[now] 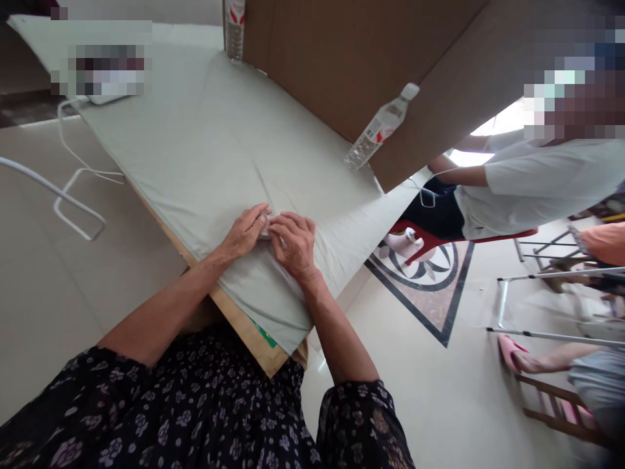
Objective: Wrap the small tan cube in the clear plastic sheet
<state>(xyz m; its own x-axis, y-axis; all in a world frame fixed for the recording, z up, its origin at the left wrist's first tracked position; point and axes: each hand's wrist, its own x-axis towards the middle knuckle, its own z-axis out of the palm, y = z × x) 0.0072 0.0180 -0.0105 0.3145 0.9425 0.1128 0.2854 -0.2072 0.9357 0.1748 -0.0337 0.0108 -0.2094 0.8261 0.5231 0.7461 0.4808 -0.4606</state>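
Note:
Both hands meet over the pale cloth on the table (209, 150), close to its near corner. Between them is a small, pale, rounded thing (265, 228), partly see-through, mostly covered by fingers; its kind does not show clearly. My left hand (245, 231) grips its left side, the thumb and fingers closed against it. From the right, my right hand (295, 244) has its fingers bent and pinched on the same thing. Under both wrists the cloth lies in creases.
A large cardboard panel (342, 71) stands across the table's far right. Beside it are a clear water bottle (378, 133) and another bottle (235, 32). White cables (78, 172) hang off the left edge. A person in a white shirt (547, 182) sits beyond the panel.

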